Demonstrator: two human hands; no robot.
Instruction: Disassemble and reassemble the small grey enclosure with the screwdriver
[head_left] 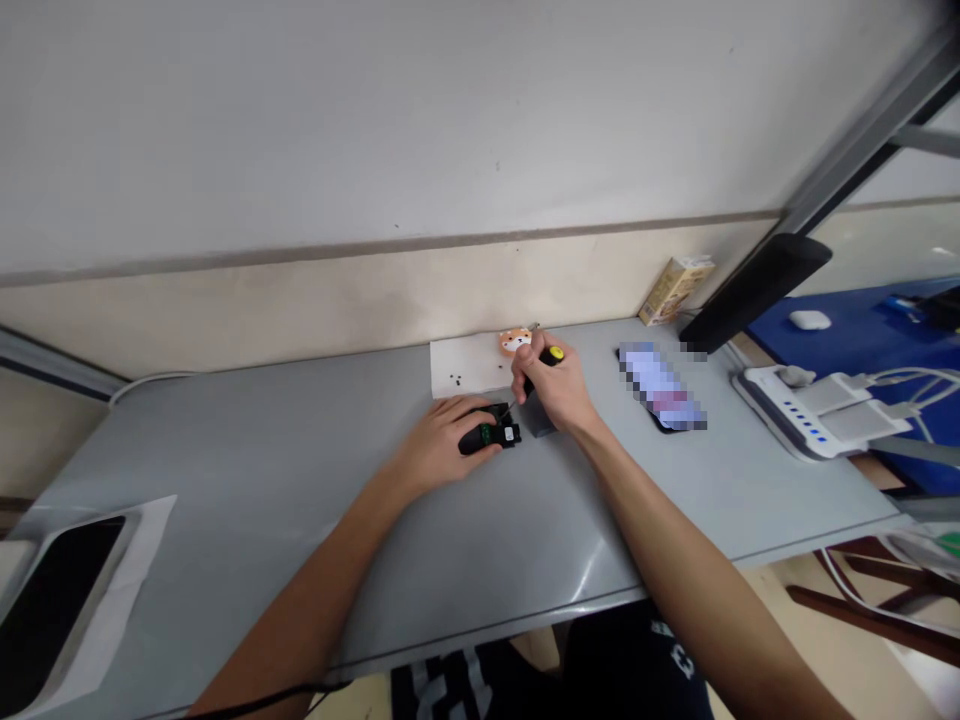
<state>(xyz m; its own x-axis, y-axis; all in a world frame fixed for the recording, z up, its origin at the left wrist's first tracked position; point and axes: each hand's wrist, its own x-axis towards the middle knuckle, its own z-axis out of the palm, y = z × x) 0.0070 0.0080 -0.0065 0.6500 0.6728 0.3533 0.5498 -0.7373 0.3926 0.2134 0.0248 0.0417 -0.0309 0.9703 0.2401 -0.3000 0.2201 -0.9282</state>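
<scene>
Left grip (442, 440) pins a small black electronic device (504, 435) to the desk (262, 440); right grip (553, 384) holds a screwdriver (554, 354) at it. Likely light, stiff, fragile inside: hold its outer shell.

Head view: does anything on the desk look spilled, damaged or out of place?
Nothing looks plainly damaged. Small dark pieces, possibly screws, lie scattered on the white paper beyond the left hand, loose and perhaps easily lost. The black device in that hand shows green, perhaps circuitry.
</scene>
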